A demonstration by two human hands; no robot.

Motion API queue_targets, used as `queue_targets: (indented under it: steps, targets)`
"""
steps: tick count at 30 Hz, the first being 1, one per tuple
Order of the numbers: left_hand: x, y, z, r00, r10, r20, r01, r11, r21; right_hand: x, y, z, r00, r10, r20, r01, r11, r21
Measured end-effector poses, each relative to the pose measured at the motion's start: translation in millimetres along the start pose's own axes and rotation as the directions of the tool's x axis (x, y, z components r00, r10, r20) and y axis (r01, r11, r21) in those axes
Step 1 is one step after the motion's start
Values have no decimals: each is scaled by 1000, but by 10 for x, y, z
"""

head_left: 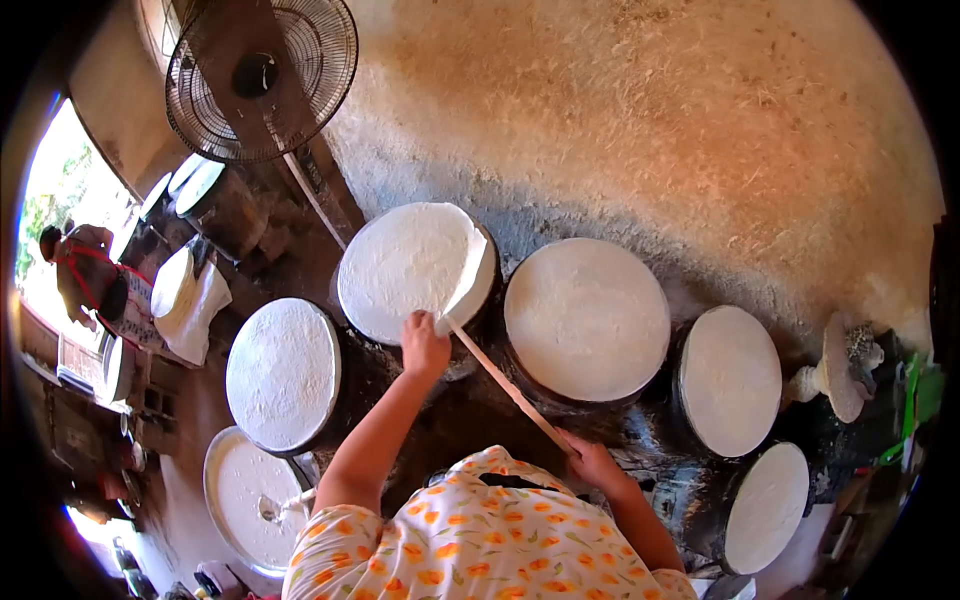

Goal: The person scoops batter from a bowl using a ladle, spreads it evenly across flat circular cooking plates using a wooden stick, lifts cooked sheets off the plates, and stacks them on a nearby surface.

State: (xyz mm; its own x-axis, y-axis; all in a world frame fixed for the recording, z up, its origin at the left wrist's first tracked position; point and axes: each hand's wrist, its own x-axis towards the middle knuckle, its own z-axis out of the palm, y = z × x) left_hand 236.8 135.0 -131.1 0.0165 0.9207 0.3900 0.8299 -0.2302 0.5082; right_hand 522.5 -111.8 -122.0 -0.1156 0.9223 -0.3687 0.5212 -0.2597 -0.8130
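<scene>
A round white sheet lies on a drum-like stand at the wall. Along its right side a bright edge runs down toward my left hand. The fingers of that hand are closed at the sheet's near edge, appearing to pinch it; their tips are partly hidden. My right hand is wrapped round the near end of a long wooden stick. The stick slants up to the left, its far end at the sheet's rim beside my left hand.
More white-topped round stands curve around me: left, centre, right and near right. A basin of white liquid sits lower left. A fan stands at the wall. Another person bends at far left.
</scene>
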Motion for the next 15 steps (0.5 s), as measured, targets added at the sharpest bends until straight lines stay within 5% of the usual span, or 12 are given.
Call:
queue_targets:
  steps: [2,4,9,14,15]
  targets:
    - [119,53,154,994,17,108,-26,996,84,-33,37,104,984,-152,-89,142,984,-104]
    - [250,-66,255,988,99,119,-110,990,86,-145,-139,156,992,119,-44,-122,991,-58]
    - [618,-217,-311,953,172,-251,-229,949,-217,-395,-26,580,969,98,-227,-97,995,16]
    - [988,-478,-1207,866,311,-391,-404,897,-181,-593,-244,998,903,262,-339,-205,959,195]
    - [1070,-558,-1312,841,355,-409,-448,880,-157,-616,-231,1099,890,198,-411,-153,978,142]
